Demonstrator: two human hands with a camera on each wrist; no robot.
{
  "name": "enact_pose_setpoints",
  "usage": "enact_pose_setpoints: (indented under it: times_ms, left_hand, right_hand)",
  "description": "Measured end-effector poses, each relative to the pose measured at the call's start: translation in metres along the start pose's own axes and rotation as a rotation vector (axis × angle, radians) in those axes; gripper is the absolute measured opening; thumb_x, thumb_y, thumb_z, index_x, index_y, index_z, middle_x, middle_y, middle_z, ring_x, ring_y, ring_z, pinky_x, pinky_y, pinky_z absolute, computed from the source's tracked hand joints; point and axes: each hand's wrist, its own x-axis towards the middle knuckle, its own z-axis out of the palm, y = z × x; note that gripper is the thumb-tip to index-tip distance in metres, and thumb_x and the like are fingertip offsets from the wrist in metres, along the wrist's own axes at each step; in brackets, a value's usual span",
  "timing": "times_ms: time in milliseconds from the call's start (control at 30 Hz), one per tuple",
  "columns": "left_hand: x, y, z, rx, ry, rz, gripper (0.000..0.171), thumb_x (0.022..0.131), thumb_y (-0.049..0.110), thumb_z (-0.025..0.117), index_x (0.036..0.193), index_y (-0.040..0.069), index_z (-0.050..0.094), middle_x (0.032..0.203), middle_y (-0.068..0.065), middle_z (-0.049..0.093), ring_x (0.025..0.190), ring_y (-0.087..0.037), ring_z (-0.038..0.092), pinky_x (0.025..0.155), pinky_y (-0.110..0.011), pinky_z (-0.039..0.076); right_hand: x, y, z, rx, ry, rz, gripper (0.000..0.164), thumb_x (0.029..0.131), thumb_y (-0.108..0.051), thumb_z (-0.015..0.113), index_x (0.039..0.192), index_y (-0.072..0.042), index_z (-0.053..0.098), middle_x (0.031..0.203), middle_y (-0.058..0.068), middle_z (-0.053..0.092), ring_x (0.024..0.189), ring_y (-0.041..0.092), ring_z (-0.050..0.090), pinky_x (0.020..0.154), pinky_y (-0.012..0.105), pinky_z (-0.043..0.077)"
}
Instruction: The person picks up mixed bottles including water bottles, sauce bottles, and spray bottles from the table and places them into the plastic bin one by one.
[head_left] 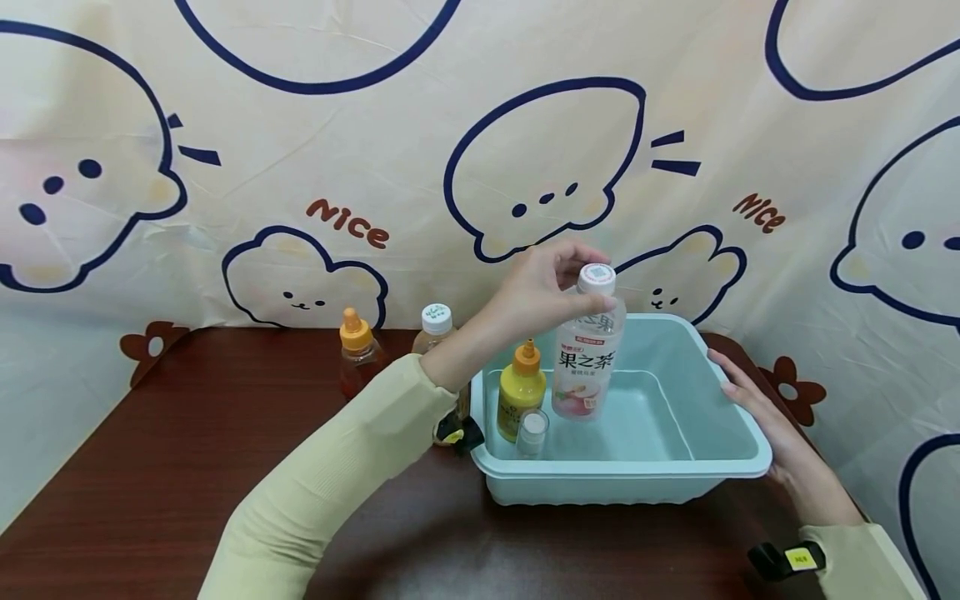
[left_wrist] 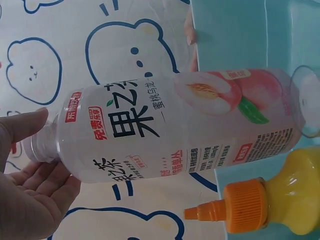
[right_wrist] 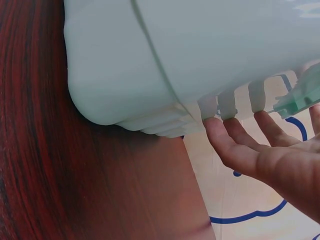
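The left hand (head_left: 546,286) grasps the neck of a clear plastic drink bottle with a white cap and pink-and-white peach label (head_left: 585,367). The bottle is inside the pale blue-green rectangular plastic basin (head_left: 626,469), toward its left half; its long axis is near vertical, cap end up and leaning slightly right. Whether its base touches the basin floor I cannot tell. The right hand (head_left: 757,408) has its fingers extended against the basin's outer right wall.

Beside the bottle, in the basin's left end, stand a yellow squeeze bottle with an orange nozzle pointing up (head_left: 521,398) and a small clear jar with a white lid (head_left: 532,435).

The basin sits toward the far right corner of the dark red-brown wooden table (head_left: 187,467), long sides roughly along the far edge. Left of it, near that edge, stand an amber bottle with an orange cap (head_left: 357,354) and a white-capped bottle (head_left: 437,321), partly behind the left forearm.
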Motion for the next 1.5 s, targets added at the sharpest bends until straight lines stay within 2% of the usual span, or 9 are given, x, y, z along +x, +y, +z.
enact_pose_setpoints:
  times_ms: [200,433,833,1100,1500]
  left_hand:
    - [0.004,-0.005,0.001,0.026,0.007,-0.037,0.039,0.075,0.012,0.075,0.11,0.008,0.058,0.105,-0.001,0.062,0.096,-0.011,0.059,0.09,-0.023,0.045]
    - [0.006,-0.008,0.003,0.055,0.015,-0.039,0.037,0.074,0.014,0.076,0.107,0.009,0.06,0.099,0.001,0.063,0.089,-0.01,0.058,0.083,-0.021,0.046]
    - [0.012,-0.015,0.002,0.079,-0.029,-0.062,0.037,0.072,0.011,0.077,0.104,0.008,0.059,0.097,-0.001,0.064,0.087,-0.012,0.058,0.078,-0.023,0.047]
    - [0.013,-0.016,0.004,0.143,-0.048,-0.066,0.036,0.072,0.013,0.077,0.103,0.009,0.058,0.1,-0.002,0.063,0.089,-0.012,0.058,0.077,-0.021,0.049]
    - [0.015,-0.017,0.008,0.227,-0.047,-0.084,0.033,0.071,0.014,0.078,0.095,0.011,0.057,0.093,-0.001,0.063,0.084,-0.011,0.059,0.07,-0.018,0.05]
  right_hand:
    - [0.0,0.0,0.0,0.001,0.001,0.003,0.051,0.099,-0.023,0.032,0.142,-0.043,0.016,0.124,-0.018,0.045,0.101,0.011,0.059,0.076,0.052,0.049]
    - [0.0,0.0,-0.001,-0.006,0.0,-0.001,0.051,0.099,-0.023,0.032,0.143,-0.042,0.015,0.123,-0.018,0.046,0.1,0.011,0.059,0.075,0.051,0.049]
    - [0.001,0.001,-0.001,-0.024,-0.012,-0.005,0.051,0.099,-0.023,0.031,0.143,-0.041,0.013,0.125,-0.017,0.044,0.101,0.011,0.059,0.076,0.049,0.05]
    - [0.0,0.002,-0.003,-0.039,-0.026,-0.014,0.051,0.099,-0.024,0.03,0.144,-0.04,0.011,0.126,-0.017,0.041,0.101,0.009,0.058,0.075,0.047,0.051]
    - [0.0,0.001,-0.002,-0.052,-0.013,-0.004,0.051,0.099,-0.024,0.03,0.144,-0.04,0.011,0.126,-0.016,0.04,0.099,0.01,0.058,0.075,0.048,0.051]
